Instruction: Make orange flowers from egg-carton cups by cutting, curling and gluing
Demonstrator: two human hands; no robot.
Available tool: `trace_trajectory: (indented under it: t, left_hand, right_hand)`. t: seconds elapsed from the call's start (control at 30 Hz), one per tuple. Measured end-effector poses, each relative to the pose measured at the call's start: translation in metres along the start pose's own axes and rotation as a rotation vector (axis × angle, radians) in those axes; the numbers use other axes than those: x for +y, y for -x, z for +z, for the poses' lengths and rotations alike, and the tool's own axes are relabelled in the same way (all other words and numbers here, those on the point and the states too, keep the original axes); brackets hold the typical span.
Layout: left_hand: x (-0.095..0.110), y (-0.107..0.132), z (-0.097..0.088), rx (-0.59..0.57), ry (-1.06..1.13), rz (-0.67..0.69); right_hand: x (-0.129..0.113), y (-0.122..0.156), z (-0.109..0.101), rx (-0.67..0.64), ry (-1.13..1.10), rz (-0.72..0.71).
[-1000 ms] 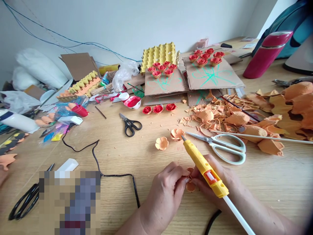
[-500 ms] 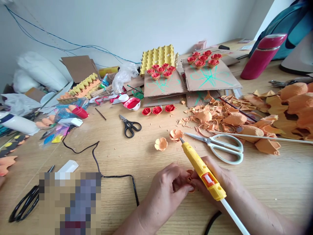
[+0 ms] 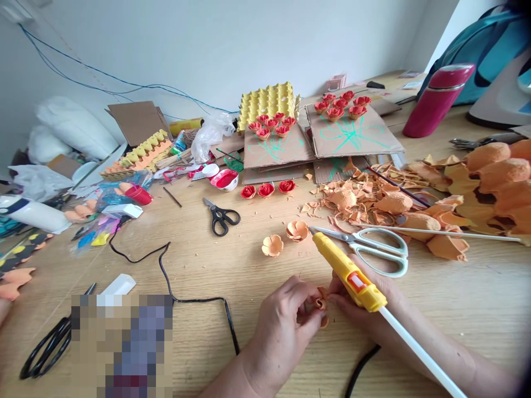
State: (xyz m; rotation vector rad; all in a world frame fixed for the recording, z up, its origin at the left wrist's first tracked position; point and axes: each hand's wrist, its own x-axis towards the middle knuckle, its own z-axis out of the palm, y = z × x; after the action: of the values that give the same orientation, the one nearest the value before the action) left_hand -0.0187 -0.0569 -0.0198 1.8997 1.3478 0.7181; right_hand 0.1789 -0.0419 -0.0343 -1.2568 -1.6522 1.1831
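The bench (image 3: 464, 287) carries all. Beyond the white scissors (image 3: 373, 246) lies a heap of orange carton scraps (image 3: 373, 196), set apart, I think, so that working room is left. Just on the near side of the scissors the right hand (image 3: 373, 307) is closed around a yellow glue gun (image 3: 348, 271), with the nozzle turned away from the fingers, probably for safety. Nearer again and left of the scissors, the left hand (image 3: 282, 326) pinches a small orange petal piece (image 3: 320, 303), which the right hand also touches.
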Motion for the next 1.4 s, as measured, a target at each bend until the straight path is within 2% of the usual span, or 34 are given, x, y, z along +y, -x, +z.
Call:
trace_trajectory:
  t: [0.1, 0.3, 0.43, 0.53, 0.67, 0.77, 0.93, 1.0, 1.1, 1.2, 1.4]
  left_hand:
    - [-0.001, 0.000, 0.001, -0.003, 0.035, 0.011]
    - [-0.001, 0.003, 0.001, 0.004, 0.068, 0.025]
    - [-0.001, 0.003, 0.002, 0.011, 0.047, 0.031]
    - [-0.003, 0.004, 0.003, 0.009, 0.023, 0.025]
    - [-0.006, 0.003, 0.000, 0.023, 0.027, 0.021]
    - [-0.007, 0.000, -0.006, 0.078, 0.035, 0.028]
    - [-0.004, -0.005, -0.015, 0.171, 0.067, 0.140]
    - [-0.002, -0.005, -0.016, 0.214, 0.093, 0.198]
    - [0.002, -0.005, -0.015, 0.259, 0.141, 0.258]
    - [0.003, -0.004, -0.014, 0.279, 0.185, 0.293]
    - [0.001, -0.004, -0.011, 0.249, 0.224, 0.304]
  right_hand:
    - [-0.004, -0.005, -0.003, 0.046, 0.049, 0.030]
    - [-0.014, -0.018, -0.016, 0.155, -0.062, 0.113]
    - [-0.022, -0.023, -0.027, 0.239, -0.073, 0.105]
    - [-0.026, -0.024, -0.033, 0.247, -0.088, 0.076]
    - [-0.023, -0.022, -0.036, 0.231, -0.149, 0.050]
    - [-0.017, -0.022, -0.037, 0.216, -0.299, 0.101]
    - [-0.017, -0.024, -0.033, 0.189, -0.383, 0.151]
    - [-0.021, -0.023, -0.029, 0.145, -0.358, 0.147]
    - [-0.027, -0.020, -0.018, 0.009, -0.324, 0.146]
    - [-0.030, -0.016, -0.005, -0.095, -0.420, 0.131]
    - [-0.033, -0.015, 0.004, -0.125, -0.541, 0.125]
